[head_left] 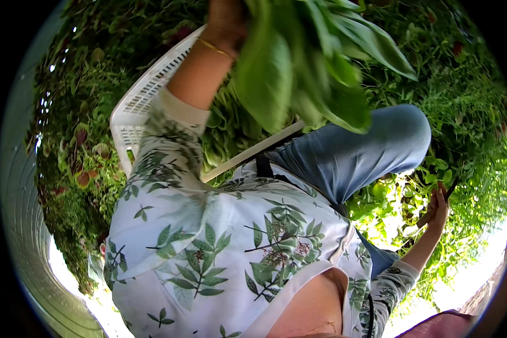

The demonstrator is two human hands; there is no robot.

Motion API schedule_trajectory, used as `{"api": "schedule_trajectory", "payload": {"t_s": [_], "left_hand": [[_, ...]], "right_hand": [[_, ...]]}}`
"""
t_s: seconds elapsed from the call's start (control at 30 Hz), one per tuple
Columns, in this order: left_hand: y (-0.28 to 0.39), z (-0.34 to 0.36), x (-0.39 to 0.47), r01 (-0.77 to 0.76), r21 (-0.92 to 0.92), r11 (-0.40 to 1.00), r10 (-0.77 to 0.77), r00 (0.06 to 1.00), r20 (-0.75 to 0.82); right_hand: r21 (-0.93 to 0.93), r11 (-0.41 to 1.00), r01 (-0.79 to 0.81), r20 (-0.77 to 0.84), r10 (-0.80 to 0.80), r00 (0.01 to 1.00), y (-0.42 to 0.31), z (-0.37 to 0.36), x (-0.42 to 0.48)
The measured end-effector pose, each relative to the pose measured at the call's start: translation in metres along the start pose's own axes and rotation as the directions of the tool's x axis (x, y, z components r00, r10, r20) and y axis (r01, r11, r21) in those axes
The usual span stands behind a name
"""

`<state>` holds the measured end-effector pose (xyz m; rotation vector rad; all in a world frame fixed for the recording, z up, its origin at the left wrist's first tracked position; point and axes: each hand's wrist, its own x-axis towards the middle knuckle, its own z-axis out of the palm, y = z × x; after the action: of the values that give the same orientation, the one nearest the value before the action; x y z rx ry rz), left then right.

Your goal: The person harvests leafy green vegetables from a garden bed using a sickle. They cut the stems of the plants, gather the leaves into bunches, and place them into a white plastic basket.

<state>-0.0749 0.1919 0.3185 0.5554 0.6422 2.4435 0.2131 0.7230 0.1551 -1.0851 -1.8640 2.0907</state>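
Observation:
At the top of the view my left hand (229, 19) is closed around a bunch of broad-leaved greens (270, 72), whose blurred leaves hang over a white plastic crate (129, 105). More leafy greens (226, 126) lie inside the crate, partly hidden by my forearm and the bunch. Far to the right, beyond my bent knee, my right hand (438, 209) holds a slim, dark tool (451, 189), seemingly a knife, with a brown part showing below the fingers. Low green plants surround that hand. The fingers of my left hand are mostly in shadow.
Dense green and reddish plants (82, 143) grow left of the crate, and feathery greenery (456, 110) stands on the right. My jeans-clad knee (388, 135) juts out beside the crate's near rim. A curved, ribbed pale surface (21, 177) borders the far left.

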Motion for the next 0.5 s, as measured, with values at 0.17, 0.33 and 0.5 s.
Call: {"api": "schedule_trajectory", "payload": {"t_s": [0.17, 0.33, 0.5], "left_hand": [[0.212, -0.076, -0.177, 0.067, 0.621, 0.781, 0.270, 0.860, -0.434], [0.272, -0.112, -0.343, 0.492, 0.559, 0.667, 0.457, 0.323, -0.829], [0.208, -0.208, -0.360, 0.886, 0.194, 0.420, 0.327, 0.052, -0.944]], "right_hand": [[0.060, 0.988, -0.141, -0.058, 0.144, 0.988, 0.081, -0.052, 0.059], [-0.067, 0.939, -0.337, -0.200, 0.318, 0.927, 0.131, -0.087, 0.064], [-0.030, 0.921, -0.389, -0.299, 0.363, 0.883, 0.118, -0.145, 0.037]]}}
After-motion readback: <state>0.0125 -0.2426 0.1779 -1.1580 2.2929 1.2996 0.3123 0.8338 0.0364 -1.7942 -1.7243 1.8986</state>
